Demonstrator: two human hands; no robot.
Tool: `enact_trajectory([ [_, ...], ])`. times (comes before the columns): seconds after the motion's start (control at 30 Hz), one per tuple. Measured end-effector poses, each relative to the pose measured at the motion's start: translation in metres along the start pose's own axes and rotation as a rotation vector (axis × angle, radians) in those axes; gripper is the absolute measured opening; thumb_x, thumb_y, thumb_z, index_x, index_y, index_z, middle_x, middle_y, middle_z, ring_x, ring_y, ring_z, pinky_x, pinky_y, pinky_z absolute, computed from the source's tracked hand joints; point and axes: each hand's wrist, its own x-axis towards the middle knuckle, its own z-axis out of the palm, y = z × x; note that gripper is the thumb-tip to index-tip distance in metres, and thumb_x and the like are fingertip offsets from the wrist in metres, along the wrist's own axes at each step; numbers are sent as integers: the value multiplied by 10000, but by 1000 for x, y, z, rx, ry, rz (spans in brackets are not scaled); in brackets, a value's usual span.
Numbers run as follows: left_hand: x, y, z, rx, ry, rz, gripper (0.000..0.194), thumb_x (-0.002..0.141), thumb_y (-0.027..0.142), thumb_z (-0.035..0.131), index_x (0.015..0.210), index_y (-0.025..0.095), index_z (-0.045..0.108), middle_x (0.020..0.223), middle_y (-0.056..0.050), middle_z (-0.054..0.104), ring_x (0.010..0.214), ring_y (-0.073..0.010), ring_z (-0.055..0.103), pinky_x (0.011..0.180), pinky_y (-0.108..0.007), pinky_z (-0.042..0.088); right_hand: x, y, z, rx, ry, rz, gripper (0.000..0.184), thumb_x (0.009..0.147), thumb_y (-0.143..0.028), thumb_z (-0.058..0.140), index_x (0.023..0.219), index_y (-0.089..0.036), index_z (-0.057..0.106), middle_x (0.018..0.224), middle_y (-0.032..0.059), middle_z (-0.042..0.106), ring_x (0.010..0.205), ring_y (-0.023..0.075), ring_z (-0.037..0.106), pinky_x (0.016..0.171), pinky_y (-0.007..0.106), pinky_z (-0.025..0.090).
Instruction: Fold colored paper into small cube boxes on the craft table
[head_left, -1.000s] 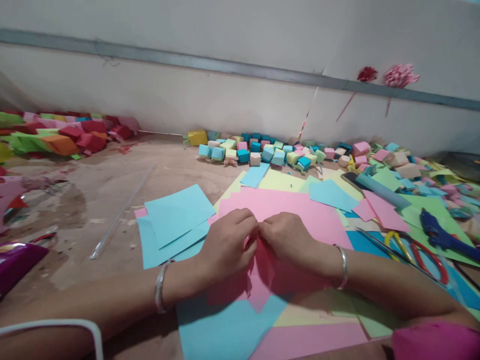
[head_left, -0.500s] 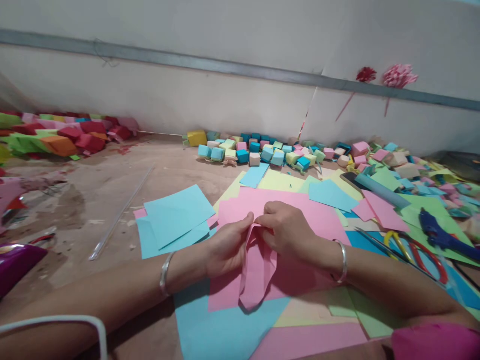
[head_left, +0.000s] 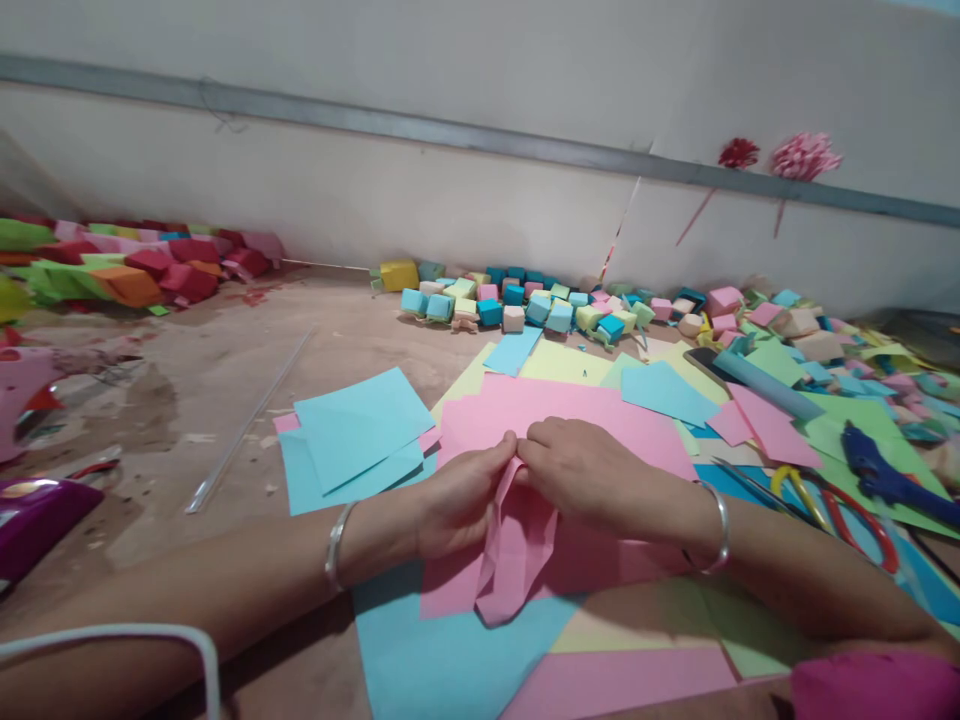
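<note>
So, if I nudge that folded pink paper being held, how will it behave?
The folded pink paper looks light, being thin sheet. Its creases probably lend some stiffness, but the raised side edges suggest it could crush under a squeeze. The lower end, pinched by nothing, would likely bend easily.

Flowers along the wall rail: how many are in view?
2: a red flower toward the right of the rail, and a larger pink flower just right of it. None appear hidden.
</note>
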Motion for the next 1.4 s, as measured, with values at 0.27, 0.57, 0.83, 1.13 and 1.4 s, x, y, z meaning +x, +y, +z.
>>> enact_trajectory([
  [0.27,-1,-2,-3,-6,-16,-13,418,980,436,397,897,105,637,847,-94,669,740,-158,616,810,-314,484,-2,6,8,-16,52,-25,183,795,-34,510,683,-140,607,649,40,624,540,118,424,525,279,198],
  [0.57,-2,-1,0,13,66,-56,430,960,455,435,1024,81,637,894,-114,688,850,-203,640,862,-342,477,-8,9,1,-77,-52,77,176,744,-54,516,615,-161,567,591,30,619,477,113,373,486,278,138],
  [0.83,-8,2,6,45,79,-72,440,962,464,423,915,92,651,846,-106,690,763,-187,639,825,-332,483,-3,3,-1,-70,-114,88,145,679,-68,530,572,-156,573,562,42,620,456,106,282,475,290,138],
  [1.13,-4,-3,-1,140,109,-33,438,912,513,504,1003,110,650,847,-94,704,736,-189,631,755,-330,486,-2,9,5,53,13,139,135,724,-59,490,668,-152,570,681,38,624,556,111,385,525,270,202],
  [1.4,-7,0,5,161,170,-99,432,918,513,479,969,120,653,789,-84,705,694,-191,633,688,-317,482,2,9,6,195,27,208,140,634,-84,522,525,-155,471,547,-8,530,513,88,295,526,251,213],
])
